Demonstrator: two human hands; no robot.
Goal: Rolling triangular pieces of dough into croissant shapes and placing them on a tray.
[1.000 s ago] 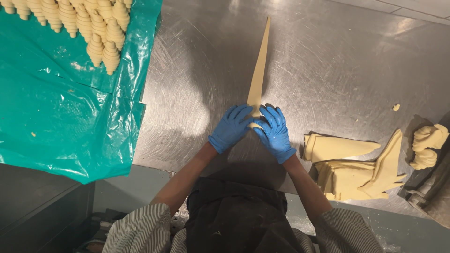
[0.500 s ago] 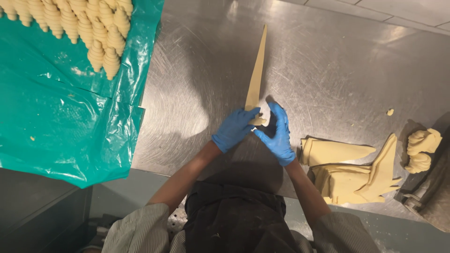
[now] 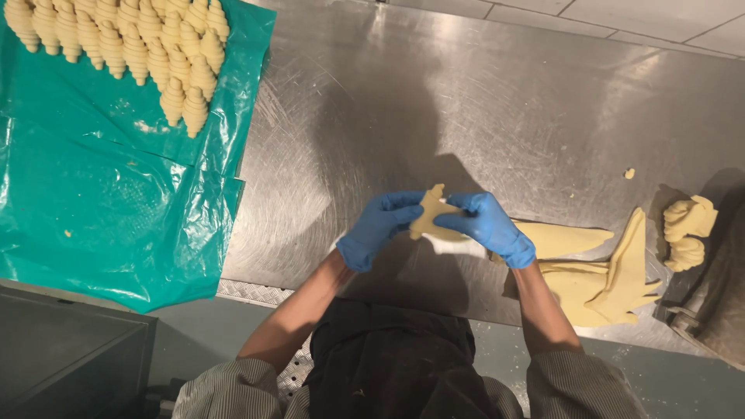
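Holding one rolled dough piece (image 3: pixel 431 217) between them: left hand (image 3: pixel 378 228) and right hand (image 3: pixel 487 225), both blue-gloved, fingers closed around it above the steel table (image 3: pixel 466 101). Right of the hands: cut dough triangles (image 3: pixel 597 271), dough scraps (image 3: pixel 687 231). Far left: green plastic sheet (image 3: pixel 101 209) bearing rows of shaped croissants (image 3: pixel 124 46).

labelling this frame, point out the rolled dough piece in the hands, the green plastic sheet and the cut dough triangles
rolled dough piece (image 3: pixel 431 217), head view, bare middle
green plastic sheet (image 3: pixel 93 209), head view, bare centre
cut dough triangles (image 3: pixel 597 287), head view, top piece
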